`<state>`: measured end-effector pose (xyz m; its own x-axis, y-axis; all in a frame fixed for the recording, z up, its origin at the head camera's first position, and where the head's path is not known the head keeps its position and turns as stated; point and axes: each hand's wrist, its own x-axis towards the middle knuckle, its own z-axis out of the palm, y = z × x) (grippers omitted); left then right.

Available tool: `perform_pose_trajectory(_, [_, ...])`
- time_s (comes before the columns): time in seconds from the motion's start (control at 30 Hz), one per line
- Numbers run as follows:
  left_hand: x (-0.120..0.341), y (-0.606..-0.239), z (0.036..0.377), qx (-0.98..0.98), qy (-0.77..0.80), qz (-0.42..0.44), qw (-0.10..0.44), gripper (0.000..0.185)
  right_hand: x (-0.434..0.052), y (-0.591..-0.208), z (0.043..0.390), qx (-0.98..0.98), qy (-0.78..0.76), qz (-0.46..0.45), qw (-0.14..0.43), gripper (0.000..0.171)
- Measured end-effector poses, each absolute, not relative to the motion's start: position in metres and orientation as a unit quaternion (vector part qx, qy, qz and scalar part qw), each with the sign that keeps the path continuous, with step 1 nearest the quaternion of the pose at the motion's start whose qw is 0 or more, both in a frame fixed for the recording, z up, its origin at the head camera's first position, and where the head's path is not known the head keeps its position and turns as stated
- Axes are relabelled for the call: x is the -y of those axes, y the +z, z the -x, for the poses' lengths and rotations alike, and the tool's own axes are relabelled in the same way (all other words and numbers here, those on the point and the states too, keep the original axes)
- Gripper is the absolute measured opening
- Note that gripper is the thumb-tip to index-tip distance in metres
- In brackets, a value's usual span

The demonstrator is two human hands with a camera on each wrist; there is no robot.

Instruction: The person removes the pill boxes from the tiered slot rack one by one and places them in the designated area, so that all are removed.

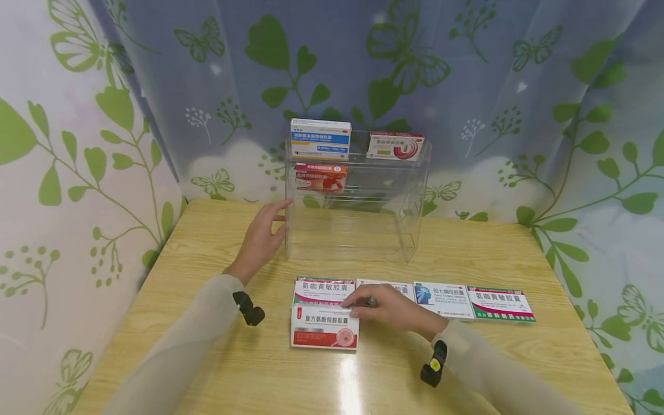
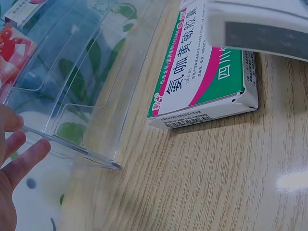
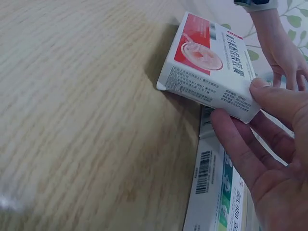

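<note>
- One white-and-red cardboard medicine box (image 1: pixel 324 337) was in the right hand's (image 1: pixel 386 308) pinch, toward 6 o'clock from the clear plastic tiered rack (image 1: pixel 344 252). On my right wrist feed the thumb pressed its printed face while the fingers supported it from beneath.
- I judged that end grip practical: it left most of the label uncovered and the far end free.
- The held box sat tilted, overlapping the near edge of a white, magenta and green box (image 1: pixel 324 288); I couldn't tell whether they touched.
- Three more boxes ran from 2 to 3 o'clock of it: a white box (image 1: pixel 404 290) partly behind the hand, a white-and-blue one (image 1: pixel 443 301) and another magenta-and-green one (image 1: pixel 501 304). Lying face up, probably for easy reading, they made a tidy row.
- At 9 o'clock of the rack, the left hand (image 1: pixel 261 239) rested its loosely spread fingers against the side wall, holding no box; I took that as steadying.
- The rack's stepped tiers presumably kept labels visible: a white-and-blue-banded box (image 1: pixel 321 138) and a white-and-crimson one (image 1: pixel 391 146) up top, a red-orange box (image 1: pixel 319 177) below.
- My head feed showed the left forearm reaching in from 7 o'clock, the right from 4 o'clock, its wrist low over the table (image 1: pixel 249 380).
</note>
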<state>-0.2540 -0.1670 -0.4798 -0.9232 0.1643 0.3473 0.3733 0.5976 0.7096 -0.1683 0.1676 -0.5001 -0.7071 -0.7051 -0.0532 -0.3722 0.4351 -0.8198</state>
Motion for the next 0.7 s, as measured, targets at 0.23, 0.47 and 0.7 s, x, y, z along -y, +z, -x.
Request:
perform_pose_trajectory(0.23, [0.1673,-0.4799,0.254,0.887,-0.419,0.15,0.119,0.063,-0.161,-0.5018,0.1644,-0.824,-0.396,0.367,0.17,0.022])
perform_pose_trajectory(0.47, [0.1673,-0.4813,0.2546,0.885,-0.423,0.151,0.123,0.063,-0.1587,-0.4989,0.162,-0.841,-0.365,0.368,0.157,0.021])
perform_pose_trajectory(0.7, [0.1676,-0.4835,0.2553,0.882,-0.425,0.155,0.131,0.063,-0.1583,-0.4986,0.1621,-0.844,-0.367,0.354,0.167,0.021])
